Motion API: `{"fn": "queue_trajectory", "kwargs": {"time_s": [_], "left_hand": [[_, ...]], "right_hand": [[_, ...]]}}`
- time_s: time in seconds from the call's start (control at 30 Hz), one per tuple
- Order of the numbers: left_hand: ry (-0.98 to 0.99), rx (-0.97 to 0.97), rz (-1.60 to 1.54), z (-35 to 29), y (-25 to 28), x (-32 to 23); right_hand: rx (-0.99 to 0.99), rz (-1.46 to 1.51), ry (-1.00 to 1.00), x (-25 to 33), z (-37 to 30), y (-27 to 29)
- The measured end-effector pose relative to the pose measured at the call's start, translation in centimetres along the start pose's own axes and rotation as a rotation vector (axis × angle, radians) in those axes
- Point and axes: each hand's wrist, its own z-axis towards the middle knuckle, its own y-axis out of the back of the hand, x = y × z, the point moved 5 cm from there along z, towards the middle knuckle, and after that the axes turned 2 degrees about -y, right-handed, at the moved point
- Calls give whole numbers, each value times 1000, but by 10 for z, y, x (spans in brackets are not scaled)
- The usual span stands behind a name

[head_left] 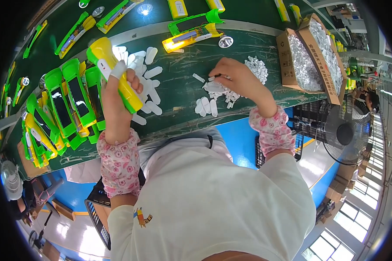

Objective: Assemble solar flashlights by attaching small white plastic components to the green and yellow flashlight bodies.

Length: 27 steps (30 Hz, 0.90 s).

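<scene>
My left hand (117, 102) is wrapped round a yellow flashlight housing (134, 99), held tilted above the bench with its wide end away from me. Beneath and beside it lie several white oval plastic pieces (152, 85). My right hand (236, 75) reaches into a heap of small white plastic parts (222, 89), fingers bent together at its edge; whatever they pinch is too small to make out. A few white oval pieces (206, 106) lie just nearer to me, and a second heap of small white parts (257, 69) is beyond the hand.
Green-and-yellow flashlight housings with dark panels (67, 102) crowd the bench's left. An opened flashlight (191, 37) with a loose reflector (225, 41) lies at the far middle. Cardboard boxes of clear parts (307, 61) stand at the right, near a black fan (345, 132).
</scene>
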Motion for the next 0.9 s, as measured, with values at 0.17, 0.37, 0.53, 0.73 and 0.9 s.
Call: {"fn": "queue_trajectory", "kwargs": {"time_s": [0.17, 0.37, 0.53, 0.73, 0.9], "left_hand": [[55, 152, -220, 7, -19, 11], [19, 82, -224, 6, -12, 28], [33, 122, -216, 5, -9, 30], [19, 84, -184, 4, -8, 21], [46, 141, -186, 3, -13, 21]], "right_hand": [[279, -58, 70, -7, 27, -12], [342, -293, 189, 15, 25, -28], [231, -155, 171, 2, 19, -19], [-46, -236, 92, 10, -1, -32], [-3, -196, 79, 0, 9, -28]]}}
